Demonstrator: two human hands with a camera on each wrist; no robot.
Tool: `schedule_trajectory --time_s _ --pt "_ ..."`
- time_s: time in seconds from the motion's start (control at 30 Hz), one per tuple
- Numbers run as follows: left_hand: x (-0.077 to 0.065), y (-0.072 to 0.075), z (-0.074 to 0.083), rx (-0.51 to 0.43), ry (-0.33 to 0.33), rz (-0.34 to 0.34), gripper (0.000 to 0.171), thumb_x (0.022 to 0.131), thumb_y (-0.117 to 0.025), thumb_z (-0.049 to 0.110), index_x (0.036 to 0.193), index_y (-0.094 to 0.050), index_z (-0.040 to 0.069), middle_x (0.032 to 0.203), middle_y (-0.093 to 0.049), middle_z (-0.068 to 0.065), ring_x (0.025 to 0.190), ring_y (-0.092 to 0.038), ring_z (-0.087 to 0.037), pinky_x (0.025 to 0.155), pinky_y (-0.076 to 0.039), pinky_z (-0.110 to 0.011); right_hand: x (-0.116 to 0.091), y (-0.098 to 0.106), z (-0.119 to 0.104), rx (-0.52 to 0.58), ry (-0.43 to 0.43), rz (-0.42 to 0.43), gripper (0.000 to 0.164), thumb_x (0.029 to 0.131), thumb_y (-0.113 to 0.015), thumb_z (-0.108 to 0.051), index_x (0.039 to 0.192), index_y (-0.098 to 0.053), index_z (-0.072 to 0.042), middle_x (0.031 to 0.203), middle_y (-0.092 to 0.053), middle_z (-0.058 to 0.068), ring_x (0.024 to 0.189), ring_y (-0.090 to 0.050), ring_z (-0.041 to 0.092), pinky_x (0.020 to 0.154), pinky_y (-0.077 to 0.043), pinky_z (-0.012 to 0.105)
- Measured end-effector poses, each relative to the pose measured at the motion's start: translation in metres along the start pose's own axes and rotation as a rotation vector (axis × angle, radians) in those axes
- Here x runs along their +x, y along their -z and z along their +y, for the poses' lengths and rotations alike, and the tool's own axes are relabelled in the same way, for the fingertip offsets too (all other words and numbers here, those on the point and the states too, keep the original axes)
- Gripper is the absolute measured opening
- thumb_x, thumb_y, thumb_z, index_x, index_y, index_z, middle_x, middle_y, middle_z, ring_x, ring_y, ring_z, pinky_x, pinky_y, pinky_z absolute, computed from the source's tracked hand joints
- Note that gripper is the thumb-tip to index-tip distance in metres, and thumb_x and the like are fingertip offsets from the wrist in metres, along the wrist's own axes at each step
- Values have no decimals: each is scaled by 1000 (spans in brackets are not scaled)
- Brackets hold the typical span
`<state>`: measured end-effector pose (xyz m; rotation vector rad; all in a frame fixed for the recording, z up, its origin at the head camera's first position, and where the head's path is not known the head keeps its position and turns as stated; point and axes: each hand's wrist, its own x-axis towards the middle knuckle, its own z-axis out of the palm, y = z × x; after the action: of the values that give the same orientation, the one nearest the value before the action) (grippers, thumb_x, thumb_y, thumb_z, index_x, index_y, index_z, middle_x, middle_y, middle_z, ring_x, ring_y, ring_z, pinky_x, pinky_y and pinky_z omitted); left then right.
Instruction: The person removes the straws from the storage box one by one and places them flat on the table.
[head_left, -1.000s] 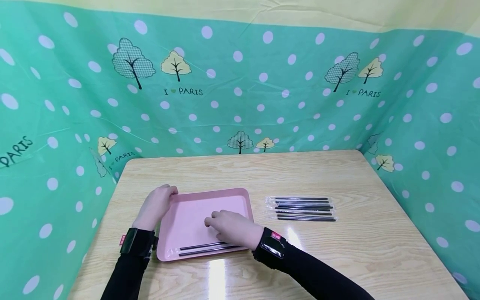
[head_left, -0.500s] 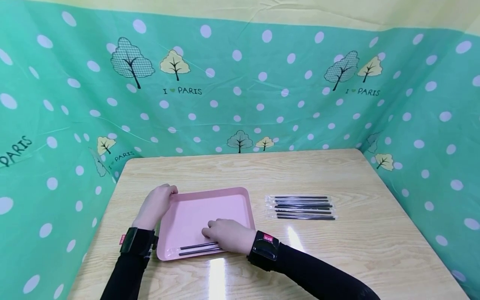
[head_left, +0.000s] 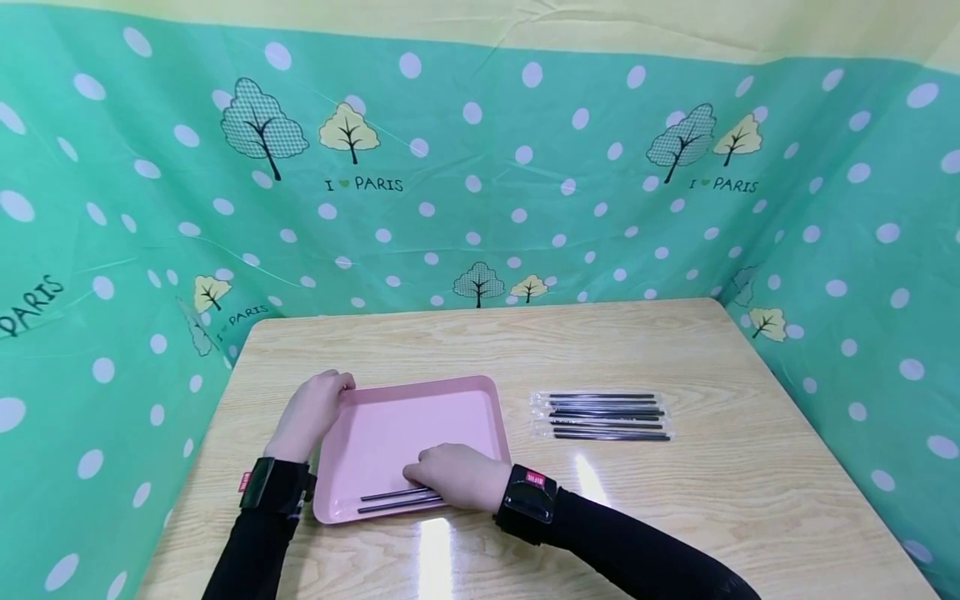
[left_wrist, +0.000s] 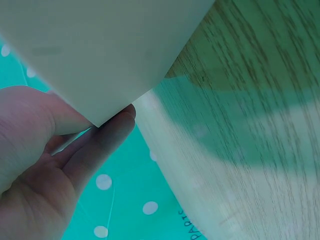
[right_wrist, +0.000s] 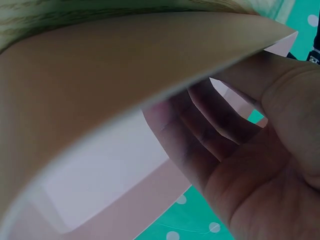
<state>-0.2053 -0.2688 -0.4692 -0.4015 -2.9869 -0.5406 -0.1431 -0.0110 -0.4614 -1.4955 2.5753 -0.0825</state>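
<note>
A pink rectangular tray lies on the table. At its back left corner my left hand grips the rim; the left wrist view shows the thumb and fingers on either side of the corner. Dark chopsticks in a clear wrapper lie along the tray's front side. Over their right part is my right hand, its thumb and fingers appearing to pinch them. From the right wrist, the tray's outer wall hides the fingertips and the chopsticks.
Right of the tray, several wrapped dark chopsticks lie side by side on the wooden table. A green dotted curtain stands along the back and both sides.
My right hand has come down and slightly left onto the chopsticks in the tray, and its fingers have drawn in. The left hand stays on the tray's corner.
</note>
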Motion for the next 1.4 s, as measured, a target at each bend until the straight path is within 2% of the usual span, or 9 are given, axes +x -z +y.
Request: schedule_trajectory --time_s 0.17,0.47,0.7,1.07,1.4 --pt "0 1 1 -1 2 -2 10 94 -67 -9 98 -73 -2 86 -68 -14 82 -68 -32 75 -60 -47 0 1 -1 2 -19 -11 10 98 -62 -11 97 -67 -20 80 -62 -8 72 -55 3 65 -47 18" --pt "0 -1 0 7 5 -3 11 93 -67 -10 98 -73 -2 86 -68 -13 83 -69 -32 75 -60 -47 0 2 -2 6 -24 -21 11 98 -62 -10 96 -66 -20 78 -59 -8 71 -52 3 63 -46 18" --pt "0 -1 1 5 2 4 11 93 -68 -10 97 -73 -1 86 -68 -13 82 -68 -31 75 -60 -47 -2 9 0 23 -39 20 13 95 -66 -5 94 -65 -18 76 -58 -7 70 -54 4 62 -46 19" --pt "1 -2 0 10 3 11 12 91 -68 -11 96 -74 -2 86 -69 -14 83 -69 -33 76 -60 -48 -4 35 5 -1 -84 61 26 93 -64 6 101 -69 -19 84 -65 -4 78 -64 8 65 -51 18" --pt "1 -1 0 11 -14 21 11 90 -69 -11 95 -73 -2 86 -69 -14 82 -69 -33 75 -60 -47 -7 37 6 3 -82 88 24 94 -63 5 101 -70 -17 85 -66 -3 78 -65 9 64 -51 19"
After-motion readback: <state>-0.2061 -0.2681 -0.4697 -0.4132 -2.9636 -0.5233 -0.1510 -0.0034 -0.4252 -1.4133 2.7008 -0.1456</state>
